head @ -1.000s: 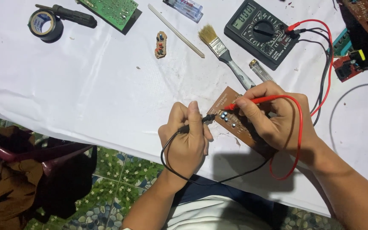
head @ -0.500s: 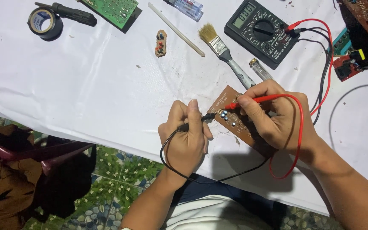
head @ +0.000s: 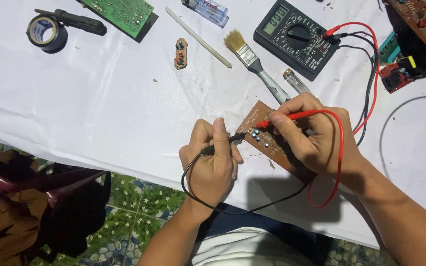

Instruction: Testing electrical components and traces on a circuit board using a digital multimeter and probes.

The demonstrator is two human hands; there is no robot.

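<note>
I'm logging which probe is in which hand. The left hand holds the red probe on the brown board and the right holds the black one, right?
Swapped. In the head view the left hand holds the black probe and the right hand the red probe, both on the brown board.

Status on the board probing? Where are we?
Done: meter is on the table with red and black leads plugged in, display showing digits. In hand: left hand holds the black probe and right hand the red probe, both tips on the brown board. Left: the green board and the small board lie untouched further up the table.
</note>
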